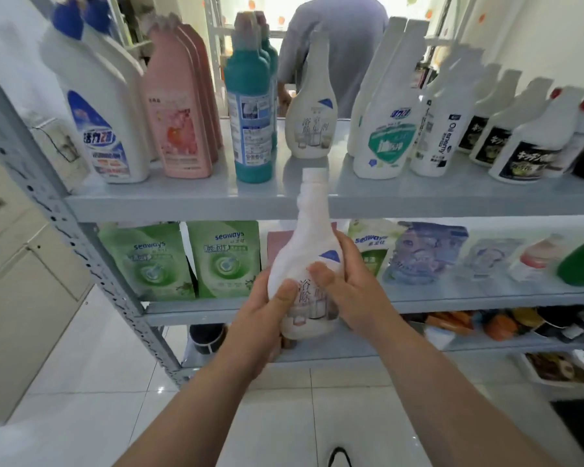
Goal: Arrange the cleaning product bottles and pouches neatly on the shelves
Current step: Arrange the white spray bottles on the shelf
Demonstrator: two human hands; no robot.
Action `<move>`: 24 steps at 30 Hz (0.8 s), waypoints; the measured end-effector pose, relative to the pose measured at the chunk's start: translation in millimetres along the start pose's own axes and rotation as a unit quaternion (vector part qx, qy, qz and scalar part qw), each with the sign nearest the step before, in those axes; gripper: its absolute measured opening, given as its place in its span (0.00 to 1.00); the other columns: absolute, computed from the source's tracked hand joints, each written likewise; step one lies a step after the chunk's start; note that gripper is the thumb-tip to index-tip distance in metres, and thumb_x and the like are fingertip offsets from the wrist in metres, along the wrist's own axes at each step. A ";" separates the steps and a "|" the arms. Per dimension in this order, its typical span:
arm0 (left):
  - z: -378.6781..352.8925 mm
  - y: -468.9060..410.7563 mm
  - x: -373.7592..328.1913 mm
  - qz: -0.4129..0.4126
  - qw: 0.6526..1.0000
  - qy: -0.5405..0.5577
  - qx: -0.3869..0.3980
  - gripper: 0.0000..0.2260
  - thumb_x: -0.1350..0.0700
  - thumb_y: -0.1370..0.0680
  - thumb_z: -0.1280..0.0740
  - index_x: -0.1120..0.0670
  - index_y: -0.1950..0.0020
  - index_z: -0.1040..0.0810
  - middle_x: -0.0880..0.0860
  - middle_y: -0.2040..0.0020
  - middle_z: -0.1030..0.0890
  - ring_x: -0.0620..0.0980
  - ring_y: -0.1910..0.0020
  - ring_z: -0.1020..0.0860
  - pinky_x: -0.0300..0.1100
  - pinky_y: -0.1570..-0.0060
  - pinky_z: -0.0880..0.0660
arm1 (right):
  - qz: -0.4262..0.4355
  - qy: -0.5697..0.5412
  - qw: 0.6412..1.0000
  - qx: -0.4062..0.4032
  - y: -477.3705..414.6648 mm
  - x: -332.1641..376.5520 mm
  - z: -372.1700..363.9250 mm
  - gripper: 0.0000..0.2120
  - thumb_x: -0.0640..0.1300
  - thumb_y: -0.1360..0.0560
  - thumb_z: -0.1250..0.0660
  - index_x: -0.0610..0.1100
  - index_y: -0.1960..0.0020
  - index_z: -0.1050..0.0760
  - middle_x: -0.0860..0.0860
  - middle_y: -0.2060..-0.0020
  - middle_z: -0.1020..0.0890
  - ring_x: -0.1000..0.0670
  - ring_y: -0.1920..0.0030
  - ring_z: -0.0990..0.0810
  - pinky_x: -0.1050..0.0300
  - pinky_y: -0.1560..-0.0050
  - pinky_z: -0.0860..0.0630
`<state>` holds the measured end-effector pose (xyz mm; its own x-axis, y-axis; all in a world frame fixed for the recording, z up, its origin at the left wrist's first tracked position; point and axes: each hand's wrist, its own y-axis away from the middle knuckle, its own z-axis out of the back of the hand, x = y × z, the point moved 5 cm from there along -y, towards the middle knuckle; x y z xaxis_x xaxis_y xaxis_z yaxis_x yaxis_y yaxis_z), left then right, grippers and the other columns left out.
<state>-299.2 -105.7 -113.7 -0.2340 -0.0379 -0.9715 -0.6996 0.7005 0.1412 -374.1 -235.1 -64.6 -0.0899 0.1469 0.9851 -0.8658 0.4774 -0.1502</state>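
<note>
Standing tall across the whole view is a grey metal shelf rack [196,205], with a person in a grey shirt [338,45] behind it at 12 o'clock. On its top shelf stand bottles: white ones with blue caps [105,123] at 10 o'clock, pink ones [179,123] beside them, teal ones [250,119] next, and white spray bottles [381,129] toward 2 o'clock. One more white bottle [311,119] stands alone at 12 o'clock. Lower down, green pouches [223,261] lean at 9 o'clock and a blue pouch [425,254] at 3 o'clock. In the middle, both hands are wrapped tight around a white bottle with no cap [309,261], held upright in front of the shelves. The left hand [267,318] grips its 8 o'clock side and the right hand [354,284] its 4 o'clock side.
</note>
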 end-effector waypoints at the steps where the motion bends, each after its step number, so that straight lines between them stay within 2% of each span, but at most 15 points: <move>1: -7.6 -9.0 -13.6 -0.019 1.000 -0.022 -0.004 0.18 0.39 0.27 0.28 0.38 0.39 0.25 0.58 0.44 0.17 0.60 0.50 0.16 0.63 0.48 0.21 | 0.000 -0.040 0.999 -0.018 -6.5 1.8 8.3 0.23 0.54 0.28 0.28 0.61 0.36 0.30 0.58 0.49 0.16 0.52 0.47 0.15 0.54 0.51 0.17; 3: -22.7 -24.7 -42.2 -0.062 0.992 -0.112 0.001 0.13 0.35 0.26 0.34 0.36 0.44 0.27 0.55 0.45 0.18 0.55 0.48 0.17 0.61 0.45 0.20 | 0.014 -0.073 0.996 -0.057 -22.1 12.5 26.5 0.27 0.55 0.31 0.28 0.60 0.34 0.30 0.56 0.47 0.16 0.49 0.47 0.15 0.52 0.52 0.16; 5: -36.5 -39.5 -72.7 -0.100 0.973 -0.205 0.011 0.11 0.33 0.21 0.43 0.37 0.44 0.30 0.48 0.46 0.20 0.46 0.48 0.20 0.48 0.48 0.20 | 0.038 -0.086 0.992 -0.085 -39.6 27.0 44.7 0.28 0.54 0.31 0.27 0.60 0.33 0.30 0.56 0.47 0.16 0.50 0.46 0.15 0.54 0.53 0.17; 6: -41.0 -49.8 -86.4 -0.124 0.962 -0.243 0.012 0.14 0.33 0.20 0.47 0.38 0.43 0.30 0.45 0.45 0.21 0.41 0.48 0.21 0.39 0.51 0.22 | 0.054 -0.088 0.990 -0.097 -47.3 35.4 53.8 0.28 0.54 0.31 0.27 0.60 0.33 0.30 0.57 0.47 0.15 0.51 0.46 0.15 0.55 0.53 0.17; 8: -53.2 -71.1 -119.3 -0.189 0.943 -0.274 -0.005 0.17 0.34 0.19 0.48 0.40 0.38 0.30 0.43 0.41 0.24 0.36 0.45 0.24 0.32 0.52 0.27 | 0.092 -0.074 0.986 -0.121 -61.0 48.7 71.9 0.28 0.53 0.30 0.27 0.59 0.33 0.31 0.59 0.47 0.16 0.53 0.46 0.15 0.58 0.53 0.17; 11: -65.0 -120.5 -161.3 -0.268 0.926 -0.257 -0.066 0.15 0.46 0.18 0.38 0.48 0.32 0.32 0.47 0.37 0.26 0.39 0.42 0.25 0.32 0.45 0.26 | 0.122 -0.054 0.981 -0.140 -78.8 59.7 93.6 0.26 0.53 0.29 0.28 0.62 0.34 0.32 0.64 0.47 0.16 0.56 0.45 0.16 0.57 0.49 0.17; 13: -72.5 -157.1 -183.2 -0.288 0.907 -0.282 -0.120 0.24 0.53 0.20 0.31 0.50 0.27 0.35 0.50 0.32 0.29 0.42 0.39 0.27 0.33 0.40 0.28 | 0.127 -0.044 0.980 -0.143 -90.6 61.5 104.2 0.24 0.53 0.30 0.28 0.64 0.36 0.31 0.64 0.46 0.17 0.56 0.45 0.16 0.56 0.48 0.17; 16: -80.0 -206.3 -203.2 -0.278 0.887 -0.324 -0.177 0.39 0.56 0.27 0.24 0.49 0.22 0.43 0.51 0.27 0.35 0.48 0.32 0.33 0.38 0.35 0.35 | 0.134 -0.034 0.980 -0.146 -105.1 59.0 114.9 0.26 0.49 0.27 0.27 0.59 0.31 0.32 0.64 0.46 0.17 0.59 0.46 0.16 0.62 0.51 0.19; 19: -80.6 -248.2 -204.2 -0.225 0.883 -0.362 -0.195 0.47 0.55 0.32 0.22 0.50 0.20 0.47 0.53 0.27 0.35 0.54 0.29 0.34 0.48 0.29 0.34 | 0.131 -0.030 0.979 -0.150 -115.7 53.8 124.1 0.26 0.43 0.23 0.27 0.56 0.29 0.32 0.65 0.46 0.17 0.61 0.46 0.17 0.63 0.51 0.19; 21: -79.8 -267.5 -200.5 -0.184 0.856 -0.434 -0.215 0.47 0.52 0.32 0.22 0.52 0.21 0.46 0.55 0.27 0.36 0.57 0.29 0.34 0.55 0.28 0.33 | 0.132 -0.022 0.980 -0.144 -120.7 52.5 129.5 0.26 0.43 0.23 0.27 0.57 0.30 0.31 0.61 0.44 0.17 0.57 0.44 0.17 0.56 0.47 0.17; 23: -76.8 -277.0 -199.6 -0.167 0.820 -0.487 -0.250 0.41 0.50 0.31 0.23 0.52 0.23 0.41 0.56 0.29 0.36 0.59 0.30 0.34 0.55 0.29 0.33 | 0.136 -0.010 0.981 -0.138 -123.8 53.5 133.3 0.24 0.44 0.23 0.27 0.59 0.32 0.30 0.62 0.44 0.18 0.56 0.43 0.17 0.54 0.46 0.17; 24: -74.9 -279.1 -198.6 -0.165 0.822 -0.480 -0.257 0.38 0.49 0.30 0.23 0.53 0.25 0.37 0.56 0.30 0.35 0.59 0.32 0.33 0.54 0.31 0.32 | 0.140 -0.004 0.981 -0.137 -124.7 53.9 135.3 0.24 0.45 0.24 0.27 0.60 0.32 0.31 0.63 0.44 0.18 0.56 0.44 0.17 0.54 0.46 0.17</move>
<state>-108.0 -347.1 54.1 0.4946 0.5873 -0.6406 -0.8685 0.3615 -0.3391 -337.6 -403.9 18.6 -0.3104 0.2991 0.9023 -0.6417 0.6344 -0.4310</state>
